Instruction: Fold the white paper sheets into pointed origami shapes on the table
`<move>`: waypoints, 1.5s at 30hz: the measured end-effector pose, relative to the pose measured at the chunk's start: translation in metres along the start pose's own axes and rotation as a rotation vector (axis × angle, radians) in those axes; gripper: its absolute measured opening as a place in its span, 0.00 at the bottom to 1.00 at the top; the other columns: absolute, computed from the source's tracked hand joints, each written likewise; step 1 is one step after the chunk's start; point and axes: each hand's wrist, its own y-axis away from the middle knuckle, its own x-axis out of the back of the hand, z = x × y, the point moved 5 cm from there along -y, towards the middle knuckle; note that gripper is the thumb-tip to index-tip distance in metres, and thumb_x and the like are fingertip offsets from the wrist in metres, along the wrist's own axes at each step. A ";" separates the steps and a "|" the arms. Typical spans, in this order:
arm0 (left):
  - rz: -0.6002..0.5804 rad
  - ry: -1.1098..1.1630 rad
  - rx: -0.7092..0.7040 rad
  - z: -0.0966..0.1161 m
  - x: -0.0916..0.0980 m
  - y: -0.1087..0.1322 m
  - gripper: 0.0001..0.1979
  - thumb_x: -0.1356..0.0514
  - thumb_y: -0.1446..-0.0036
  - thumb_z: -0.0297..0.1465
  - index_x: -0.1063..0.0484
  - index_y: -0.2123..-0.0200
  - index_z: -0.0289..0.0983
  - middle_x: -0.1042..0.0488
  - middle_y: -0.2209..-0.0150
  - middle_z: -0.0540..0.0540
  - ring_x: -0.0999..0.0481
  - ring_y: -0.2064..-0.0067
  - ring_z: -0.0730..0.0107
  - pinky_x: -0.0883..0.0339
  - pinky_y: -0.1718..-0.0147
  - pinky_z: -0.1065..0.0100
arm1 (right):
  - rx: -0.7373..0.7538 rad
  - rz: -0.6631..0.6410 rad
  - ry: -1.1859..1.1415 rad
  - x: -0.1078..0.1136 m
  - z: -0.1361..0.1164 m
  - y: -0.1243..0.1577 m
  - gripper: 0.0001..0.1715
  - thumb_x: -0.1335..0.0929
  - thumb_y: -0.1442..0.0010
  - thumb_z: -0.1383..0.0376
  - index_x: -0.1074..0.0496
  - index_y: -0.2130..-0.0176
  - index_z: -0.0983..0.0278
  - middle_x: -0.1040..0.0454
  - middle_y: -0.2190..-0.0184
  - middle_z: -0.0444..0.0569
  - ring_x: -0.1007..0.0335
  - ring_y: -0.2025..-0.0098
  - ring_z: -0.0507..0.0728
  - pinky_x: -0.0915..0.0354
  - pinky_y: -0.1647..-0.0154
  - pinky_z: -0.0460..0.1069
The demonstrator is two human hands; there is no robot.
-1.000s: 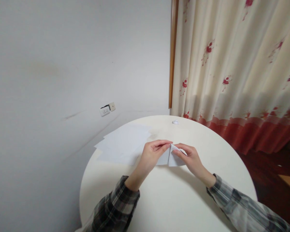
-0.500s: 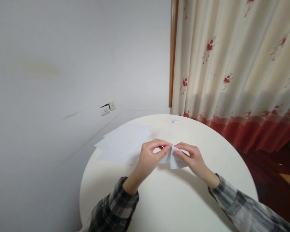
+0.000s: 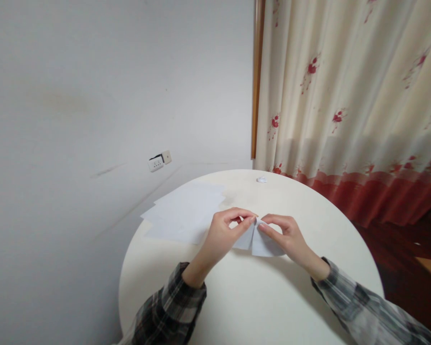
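Note:
A folded piece of white paper (image 3: 267,246) is held up just above the round white table (image 3: 237,297). My left hand (image 3: 225,232) pinches its top edge between thumb and fingertips. On the other side, my right hand (image 3: 287,237) is closed on the same paper, thumb in front and fingers behind. A crease or gap runs down the paper between the two hands, and its lower edges hang free. Part of the paper is hidden behind my hands.
Overlapping white paper sheets (image 3: 183,211) lie on the table's left side. A small crumpled white paper piece (image 3: 262,179) sits near the far edge. The wall with a power socket (image 3: 155,164) is at left; a patterned curtain (image 3: 337,96) hangs behind at right.
The paper's lower part spreads wider and reaches a little lower than before. My right fingers have shifted slightly to the right; my left hand stays nearly in place.

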 end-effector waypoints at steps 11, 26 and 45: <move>0.053 0.020 0.032 -0.001 0.000 0.000 0.06 0.42 0.51 0.29 0.26 0.73 0.34 0.25 0.72 0.47 0.28 0.69 0.70 0.35 0.68 0.72 | -0.099 -0.054 -0.039 -0.003 0.003 0.001 0.15 0.36 0.45 0.57 0.28 0.72 0.66 0.26 0.73 0.46 0.33 0.70 0.53 0.38 0.67 0.45; 0.024 0.221 0.162 -0.012 -0.009 0.001 0.06 0.40 0.52 0.30 0.26 0.71 0.34 0.24 0.69 0.45 0.26 0.66 0.68 0.34 0.65 0.71 | -0.071 0.023 0.017 0.001 0.000 0.000 0.11 0.35 0.45 0.61 0.27 0.72 0.64 0.25 0.72 0.46 0.31 0.69 0.54 0.38 0.66 0.45; 0.112 0.152 0.155 -0.012 -0.007 0.002 0.06 0.40 0.52 0.30 0.25 0.72 0.35 0.24 0.69 0.45 0.26 0.65 0.67 0.35 0.66 0.71 | 0.029 0.055 0.077 0.001 -0.007 0.000 0.09 0.36 0.45 0.63 0.28 0.72 0.64 0.25 0.73 0.46 0.31 0.70 0.53 0.38 0.67 0.46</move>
